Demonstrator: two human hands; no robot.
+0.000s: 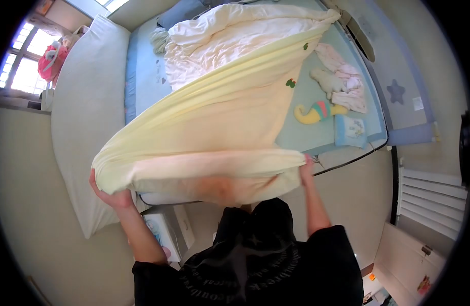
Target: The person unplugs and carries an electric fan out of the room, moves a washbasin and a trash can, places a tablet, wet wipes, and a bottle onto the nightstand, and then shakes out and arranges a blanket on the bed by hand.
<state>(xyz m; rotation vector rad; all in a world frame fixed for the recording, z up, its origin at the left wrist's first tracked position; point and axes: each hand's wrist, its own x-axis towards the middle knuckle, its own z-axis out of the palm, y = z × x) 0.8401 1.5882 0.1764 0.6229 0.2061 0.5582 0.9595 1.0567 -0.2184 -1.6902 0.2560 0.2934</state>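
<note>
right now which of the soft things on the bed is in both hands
The pale yellow sheet: the left hand and right hand grip its near corners. The white duvet and seahorse toy lie untouched.

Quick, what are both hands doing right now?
Left hand: closed, holding the yellow blanket edge.
Right hand: closed, holding the blanket's other end.

Head camera, single fisheye view, looking forward and down.
It sits just above the person's chest, close over both hands (112, 196), facing across the bed (143, 76) toward the far wall; dark corners ring the strongly curved frame.
</note>
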